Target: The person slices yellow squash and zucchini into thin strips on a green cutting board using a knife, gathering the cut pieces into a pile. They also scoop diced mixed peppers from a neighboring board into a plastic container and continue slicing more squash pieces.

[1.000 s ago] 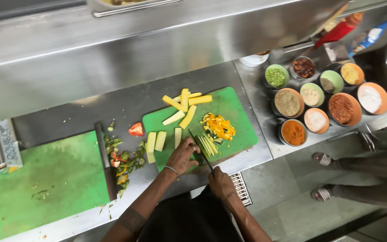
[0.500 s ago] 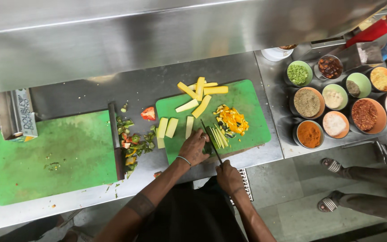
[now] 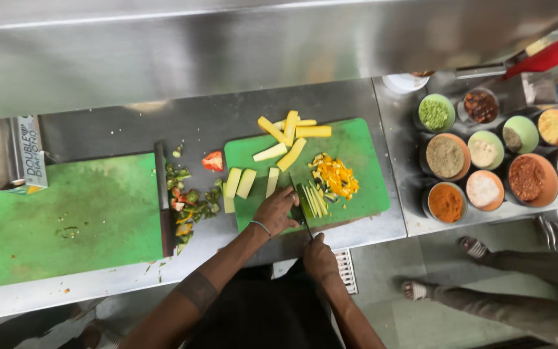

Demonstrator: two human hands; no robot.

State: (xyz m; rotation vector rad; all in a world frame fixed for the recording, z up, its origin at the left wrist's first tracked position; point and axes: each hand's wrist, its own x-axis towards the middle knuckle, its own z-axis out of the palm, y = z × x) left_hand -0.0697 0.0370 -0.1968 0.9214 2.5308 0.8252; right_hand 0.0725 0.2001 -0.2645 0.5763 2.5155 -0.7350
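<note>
Knife (image 3: 303,216) gripped in right hand (image 3: 318,257), fist closed round the handle, blade laid across thin yellow-green strips (image 3: 314,201) near the front edge of the right-hand green cutting board (image 3: 363,145). Left hand (image 3: 277,211) resting flat on the board, fingers curled down against the strips just beside the blade. Pile of diced yellow pieces (image 3: 334,176) just right of the strips. Pale wedges (image 3: 240,183) at the board's left side, longer yellow sticks (image 3: 292,132) toward its back edge. Vegetable scraps (image 3: 188,203) on the bare counter (image 3: 111,136) between the two boards, beside a second knife (image 3: 161,194). Second green board (image 3: 66,216) at the counter's left end. Round bowls of spices (image 3: 485,155) grouped at the right end.
</note>
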